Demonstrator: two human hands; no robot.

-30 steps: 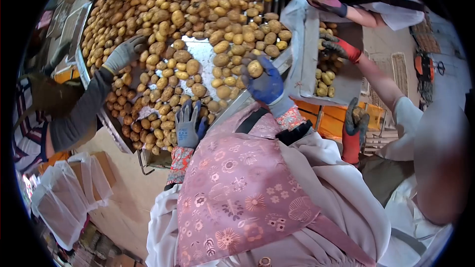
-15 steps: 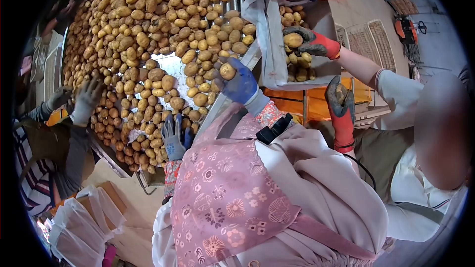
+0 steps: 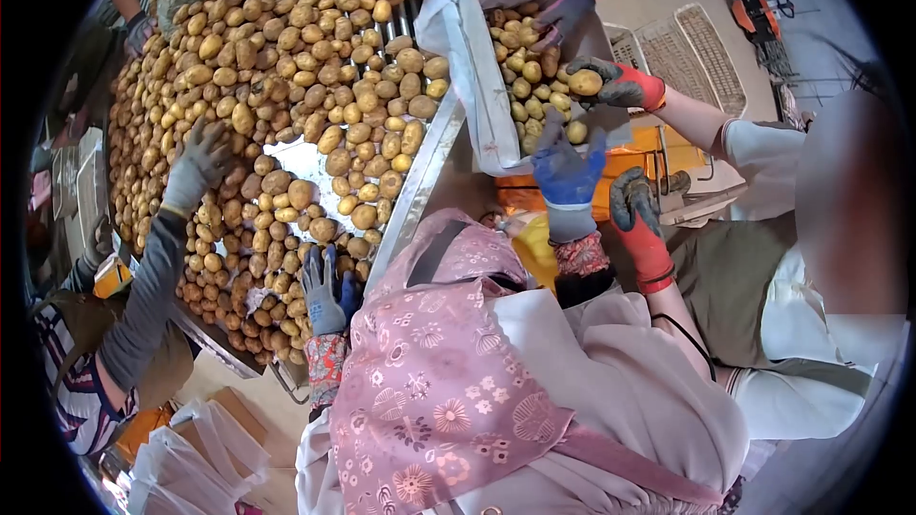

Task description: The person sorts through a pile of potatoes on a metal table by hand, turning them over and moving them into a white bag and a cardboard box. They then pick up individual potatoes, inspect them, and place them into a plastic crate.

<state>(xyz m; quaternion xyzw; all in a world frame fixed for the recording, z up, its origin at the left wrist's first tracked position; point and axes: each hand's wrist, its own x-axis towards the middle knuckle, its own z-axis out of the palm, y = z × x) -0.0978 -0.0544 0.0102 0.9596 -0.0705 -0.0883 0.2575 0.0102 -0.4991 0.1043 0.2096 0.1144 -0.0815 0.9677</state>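
Note:
My right hand (image 3: pixel 567 172), in a blue glove with a grey cuff, reaches over the near edge of a cloth-lined crate (image 3: pixel 491 138). Its fingers are spread, and a potato (image 3: pixel 576 132) lies right by the fingertips among several others in the crate. My left hand (image 3: pixel 327 292), in a grey and blue glove, rests with fingers stretched out at the near edge of a big heap of potatoes (image 3: pixel 277 86). Potatoes lie around those fingers; none is gripped. The heap covers a metal-edged sorting table (image 3: pixel 416 189), whose pale surface shows through a gap.
A co-worker's red-gloved hand (image 3: pixel 625 86) holds a potato over the crate; their other hand (image 3: pixel 637 219) is lower. Another person's dark-gloved hand (image 3: pixel 565 17) is inside the crate. Across the table, a grey-gloved hand (image 3: pixel 196 167) touches potatoes. Woven baskets (image 3: pixel 682 48) stand beyond.
My right hand has moved right from the table to the crate and let go of its potato. My left hand stays nearly in place. The grey-gloved hand opposite reaches further over the heap.

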